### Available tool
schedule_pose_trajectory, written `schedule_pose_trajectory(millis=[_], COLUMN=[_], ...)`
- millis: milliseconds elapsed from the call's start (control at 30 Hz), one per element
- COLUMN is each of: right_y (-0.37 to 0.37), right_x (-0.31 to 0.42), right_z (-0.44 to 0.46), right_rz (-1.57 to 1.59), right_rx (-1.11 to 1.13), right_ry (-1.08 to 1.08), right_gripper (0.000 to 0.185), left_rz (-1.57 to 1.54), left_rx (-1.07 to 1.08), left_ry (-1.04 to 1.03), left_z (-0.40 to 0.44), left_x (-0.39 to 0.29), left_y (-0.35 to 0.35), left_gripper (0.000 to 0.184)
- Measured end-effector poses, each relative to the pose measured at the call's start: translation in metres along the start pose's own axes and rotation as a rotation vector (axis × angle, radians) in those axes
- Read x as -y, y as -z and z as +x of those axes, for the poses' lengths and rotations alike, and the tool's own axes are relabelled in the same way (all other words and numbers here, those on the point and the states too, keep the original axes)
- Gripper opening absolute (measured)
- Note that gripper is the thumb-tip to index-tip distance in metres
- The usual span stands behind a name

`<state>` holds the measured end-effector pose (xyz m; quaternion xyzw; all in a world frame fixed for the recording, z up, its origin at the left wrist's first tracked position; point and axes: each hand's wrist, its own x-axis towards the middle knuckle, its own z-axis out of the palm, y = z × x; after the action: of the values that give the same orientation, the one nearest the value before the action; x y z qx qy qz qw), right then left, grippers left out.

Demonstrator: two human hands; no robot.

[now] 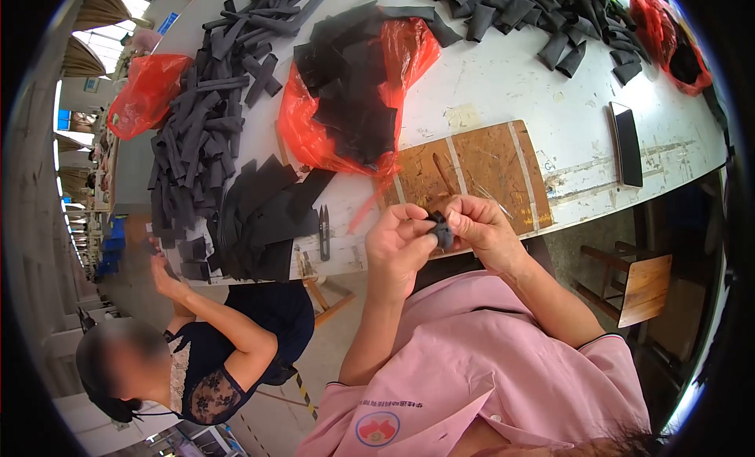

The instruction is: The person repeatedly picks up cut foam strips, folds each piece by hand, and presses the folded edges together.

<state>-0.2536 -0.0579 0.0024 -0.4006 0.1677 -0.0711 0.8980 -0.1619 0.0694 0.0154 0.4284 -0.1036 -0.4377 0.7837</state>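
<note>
Close to my chest, just over the table's near edge, a small crumpled piece of dark fabric (442,234) is pinched between both hands. My left hand (398,245) grips its left side with thumb and fingers. On the other side, my right hand (485,227) holds it between thumb and forefinger. A brown wooden board (503,170) with pale strips lies behind my hands, with a thin brown stick-like tool (444,174) on it. To the left, a red plastic bag (303,134) is filled with black fabric pieces (354,103). Thread snips (324,233) lie near the table edge.
Dark fabric strips (208,134) heap along the left, with flat pieces (267,209) nearer. More folded pieces (515,12) lie at the back, beside another red bag (664,44). A phone-like black slab (626,145) rests right. A co-worker (236,331) sits left; a wooden stool (645,288) stands right.
</note>
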Motion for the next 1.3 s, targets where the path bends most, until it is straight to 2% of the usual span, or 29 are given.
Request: schedule_pose_trajectory(millis=[100, 167, 200, 233, 333, 367, 433, 500, 533, 600, 633, 733, 800, 867, 967, 1067, 1100, 1200, 1233, 1300], right_y=[-0.005, -0.012, -0.013, -0.012, -0.02, -0.026, -0.039, -0.054, -0.058, -0.058, -0.057, -0.044, -0.015, -0.008, -0.008, -0.011, -0.011, 0.007, 0.011, 0.009], right_x=[0.011, 0.015, 0.019, 0.023, 0.043, 0.053, 0.072, 0.095, 0.105, 0.125, 0.132, 0.128, 0.104, 0.09, 0.091, 0.105, 0.106, 0.089, 0.078, 0.074], right_z=[-0.002, -0.003, -0.004, -0.005, -0.009, -0.011, -0.011, -0.008, -0.005, 0.007, 0.013, 0.027, 0.04, 0.037, 0.043, 0.046, 0.046, 0.055, 0.056, 0.054], right_rz=[0.069, 0.093, -0.02, -0.134, -0.499, -0.624, -0.877, -0.826, -0.798, -0.786, -0.778, -0.602, -0.442, -0.273, -0.329, -0.403, -0.416, -0.438, -0.402, -0.404], right_rx=[0.052, 0.064, 0.044, 0.025, -0.01, -0.022, -0.054, -0.051, -0.049, 0.002, 0.025, 0.063, 0.133, 0.148, 0.189, 0.312, 0.366, 0.34, 0.304, 0.252], right_ry=[0.024, 0.053, 0.136, 0.217, 0.475, 0.567, 0.755, 0.722, 0.704, 0.585, 0.526, 0.142, 0.063, -0.017, 0.029, 0.132, 0.169, 0.044, 0.025, 0.033], right_gripper=[0.018, 0.017, 0.017, 0.017, 0.015, 0.015, 0.015, 0.019, 0.021, 0.025, 0.027, 0.03, 0.029, 0.03, 0.03, 0.031, 0.032, 0.034, 0.034, 0.033], left_rz=[-0.564, -0.125, 0.097, 0.515, 0.684, 0.758, 0.496, 0.273, 0.127, -0.443, -0.616, -0.775, -0.78, -0.629, -0.628, -0.224, 0.002, -0.032, -0.244, -0.137], left_rx=[0.359, 0.259, 0.213, 0.018, 0.003, 0.04, 0.041, 0.054, 0.113, 0.504, 0.719, 0.434, 0.339, 0.312, 0.296, 0.281, 0.169, 0.058, 0.14, 0.088], left_ry=[0.274, 0.139, 0.071, -0.085, -0.421, -0.62, -0.525, -0.431, -0.355, -0.07, 0.06, 0.212, 0.342, 0.217, 0.173, -0.044, -0.199, -0.088, 0.034, -0.025], left_z=[-0.004, -0.009, -0.01, -0.011, -0.006, 0.0, 0.003, 0.007, 0.012, 0.027, 0.033, 0.043, 0.061, 0.055, 0.049, 0.034, 0.029, 0.038, 0.042, 0.044], left_x=[-0.008, -0.021, -0.026, -0.026, -0.022, -0.027, -0.041, -0.058, -0.071, -0.084, -0.091, -0.081, -0.045, -0.023, -0.033, -0.059, -0.058, -0.034, -0.03, -0.026], left_y=[-0.009, -0.017, -0.021, -0.031, -0.037, -0.043, -0.057, -0.07, -0.077, -0.076, -0.074, -0.063, -0.024, -0.018, -0.025, -0.061, -0.067, -0.045, -0.032, -0.026], left_gripper=[0.044, 0.044, 0.044, 0.034, 0.022, 0.013, 0.011, 0.007, 0.011, 0.016, 0.022, 0.026, 0.028, 0.029, 0.03, 0.028, 0.024, 0.022, 0.017, 0.016])
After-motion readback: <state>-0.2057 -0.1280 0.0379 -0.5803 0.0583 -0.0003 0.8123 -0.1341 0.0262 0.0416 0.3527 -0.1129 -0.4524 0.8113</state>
